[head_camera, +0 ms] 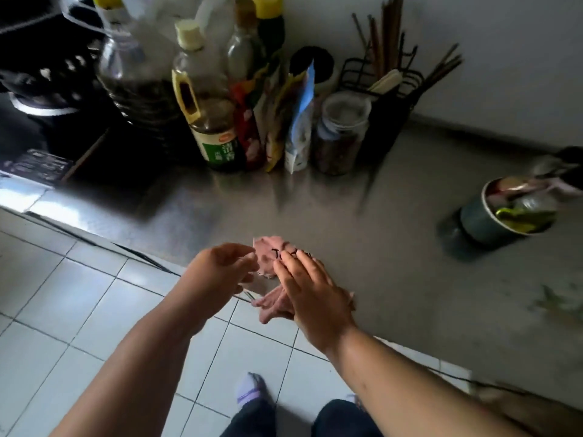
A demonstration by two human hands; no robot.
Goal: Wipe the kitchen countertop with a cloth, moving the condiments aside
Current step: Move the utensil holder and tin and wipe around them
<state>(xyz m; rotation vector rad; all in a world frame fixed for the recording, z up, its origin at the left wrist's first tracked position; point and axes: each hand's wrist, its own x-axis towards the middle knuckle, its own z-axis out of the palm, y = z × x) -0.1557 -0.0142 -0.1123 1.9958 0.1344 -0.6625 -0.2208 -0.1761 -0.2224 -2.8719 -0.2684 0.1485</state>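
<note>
**A:** In the head view, where do we have the cloth?

**B:** The pink cloth (268, 253) lies crumpled at the front edge of the countertop (362, 222), at 6 o'clock. Our right hand (310, 288) rests flat on it, fingers straight. Our left hand (217, 269) curls at its 9 o'clock edge; we cannot tell whether it pinches.

**A:** How will it handle?

**B:** Soft, light and limp, we judge, so we bunch it under the palm. The condiments (214, 121) at 12 o'clock look heavier and slick, so we grip those round the body.
</note>
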